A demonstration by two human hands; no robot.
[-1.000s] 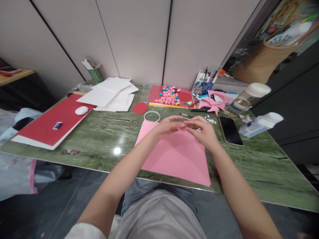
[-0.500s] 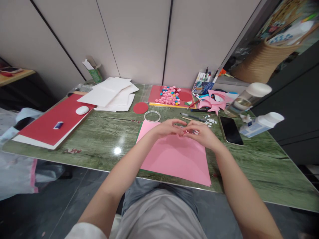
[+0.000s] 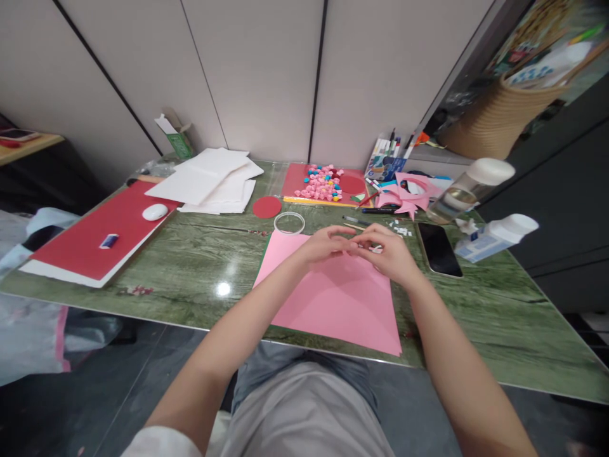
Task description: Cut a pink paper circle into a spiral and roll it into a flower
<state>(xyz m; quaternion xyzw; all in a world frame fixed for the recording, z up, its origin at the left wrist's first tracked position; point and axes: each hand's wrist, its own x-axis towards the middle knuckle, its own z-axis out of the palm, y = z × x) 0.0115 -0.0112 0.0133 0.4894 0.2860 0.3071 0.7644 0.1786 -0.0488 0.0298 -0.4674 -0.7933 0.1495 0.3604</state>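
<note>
My left hand (image 3: 328, 244) and my right hand (image 3: 386, 249) meet over the far part of a stack of pink paper sheets (image 3: 333, 311). Their thumbs and fingertips are pinched together, and whatever sits between them is too small and hidden to make out. Just beyond my right hand lie a pen (image 3: 354, 220) and small white paper scraps (image 3: 402, 229). To the left of my left hand, a clear ring (image 3: 289, 214) rests against the far edge of the pink sheets.
Little pink, blue and yellow folded pieces (image 3: 323, 184) lie on a red sheet at the back. A phone (image 3: 439, 249), a white bottle (image 3: 497, 238) and a clear bottle (image 3: 469, 190) stand or lie right. White sheets (image 3: 209, 174) and a red board (image 3: 90, 235) lie left.
The fingers of both hands have shifted slightly against each other; a bit of pink seen between them before is now hidden. The view has moved a little.
</note>
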